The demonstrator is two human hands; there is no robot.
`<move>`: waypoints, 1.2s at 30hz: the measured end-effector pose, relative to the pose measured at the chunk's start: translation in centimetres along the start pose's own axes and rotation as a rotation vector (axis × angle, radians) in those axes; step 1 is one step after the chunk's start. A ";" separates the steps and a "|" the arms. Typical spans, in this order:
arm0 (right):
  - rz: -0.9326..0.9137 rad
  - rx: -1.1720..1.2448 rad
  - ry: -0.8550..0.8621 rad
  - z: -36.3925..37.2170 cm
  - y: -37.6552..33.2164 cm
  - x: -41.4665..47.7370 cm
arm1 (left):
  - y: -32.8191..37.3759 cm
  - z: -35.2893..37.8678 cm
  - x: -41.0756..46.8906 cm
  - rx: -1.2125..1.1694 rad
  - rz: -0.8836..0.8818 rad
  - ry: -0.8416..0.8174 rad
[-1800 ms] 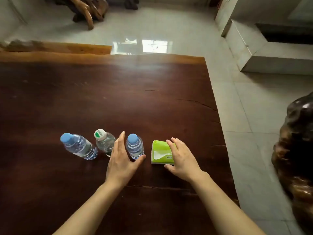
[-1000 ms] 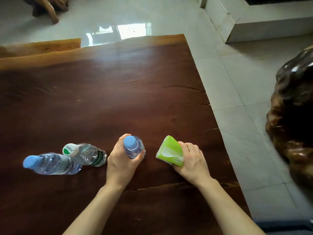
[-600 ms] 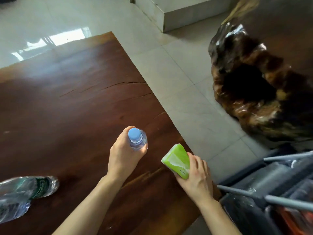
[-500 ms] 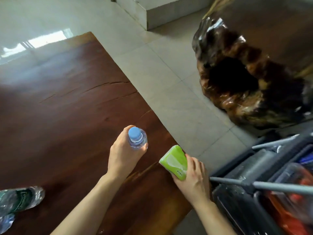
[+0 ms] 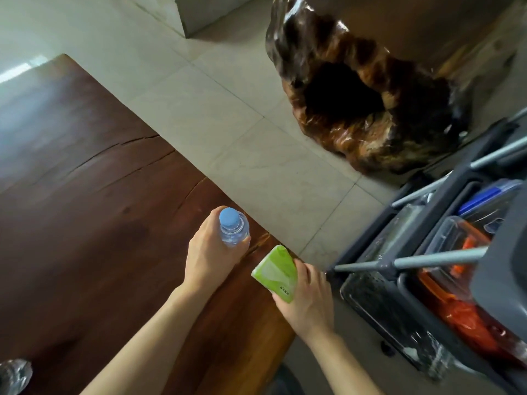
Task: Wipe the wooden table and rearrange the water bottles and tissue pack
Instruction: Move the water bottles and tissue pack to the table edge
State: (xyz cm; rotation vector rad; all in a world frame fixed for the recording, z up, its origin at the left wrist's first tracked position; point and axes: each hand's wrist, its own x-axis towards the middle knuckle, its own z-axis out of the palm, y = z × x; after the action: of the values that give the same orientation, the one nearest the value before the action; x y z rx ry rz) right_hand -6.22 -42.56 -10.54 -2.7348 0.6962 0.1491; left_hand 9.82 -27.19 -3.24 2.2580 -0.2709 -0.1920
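Note:
My left hand is wrapped around a clear water bottle with a blue cap, held upright above the right edge of the dark wooden table. My right hand grips a green tissue pack, tilted and lifted near the table's right edge. At the bottom left corner, part of another clear bottle lies on the table; the rest of it is cut off.
A grey cart with metal rails and bins holding clear boxes and orange items stands to the right of the table. A large glossy carved wood root sits on the tiled floor beyond it.
Both hands closed on the bottle and the tissue pack and lifted them off the table. The view swung right, so the other two bottles slid out to the left and the cart came in.

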 end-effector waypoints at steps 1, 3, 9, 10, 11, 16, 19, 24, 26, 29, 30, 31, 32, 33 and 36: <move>-0.001 0.003 -0.003 0.1 0.0 0.0 | -0.1 0.1 0.1 0.006 0.010 -0.002; -0.006 -0.003 -0.008 0.3 0.0 0.0 | -0.5 0.1 0.1 0.002 0.017 -0.008; -0.009 -0.040 -0.122 -1.1 -0.4 0.2 | -1.5 0.1 -0.1 -0.016 -0.041 -0.106; -0.013 -0.038 -0.119 -1.7 -0.5 0.2 | -1.6 -0.1 -0.4 -0.025 -0.062 -0.128; -0.037 -0.031 -0.087 -2.3 -0.7 0.2 | -1.8 -0.4 -0.9 -0.036 -0.087 -0.136; -0.265 0.046 0.105 -4.6 -2.0 -0.2 | -3.5 -3.7 -4.9 0.021 -0.185 -0.016; -0.473 0.090 0.222 -4.8 -4.2 -0.5 | -5.4 -6.6 -8.7 0.093 -0.225 0.091; -0.841 0.192 0.183 -3.2 -11.0 -0.9 | -9.4 -11.8 -16.4 0.300 -0.337 0.204; -0.962 0.209 0.116 -2.4 -14.3 -1.3 | -10.9 -13.7 -19.5 0.365 -0.411 0.253; -1.137 0.209 -0.043 -1.0 -19.3 -2.1 | -12.8 -16.3 -23.4 0.429 -0.559 0.331; -1.184 0.206 -0.093 -0.6 -21.0 -2.5 | -13.4 -17.0 -24.4 0.443 -0.606 0.360; -1.224 0.206 -0.137 -0.1 -22.5 -2.8 | -13.9 -17.8 -25.2 0.453 -0.649 0.394; -1.257 0.207 -0.182 0.3 -24.1 -3.2 | -14.4 -18.5 -25.9 0.452 -0.693 0.435; -1.284 0.209 -0.226 0.8 -25.7 -3.5 | -14.9 -19.2 -26.5 0.437 -0.739 0.480; -1.346 0.221 -0.341 2.2 -30.2 -4.6 | -16.6 -21.1 -27.8 0.386 -0.867 0.639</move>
State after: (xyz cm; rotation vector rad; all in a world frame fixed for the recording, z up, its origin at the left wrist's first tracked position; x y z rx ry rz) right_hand 4.29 -14.63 -3.50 -2.2852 -1.1364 0.1811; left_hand -10.07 5.91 -1.13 2.5323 1.0989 0.1592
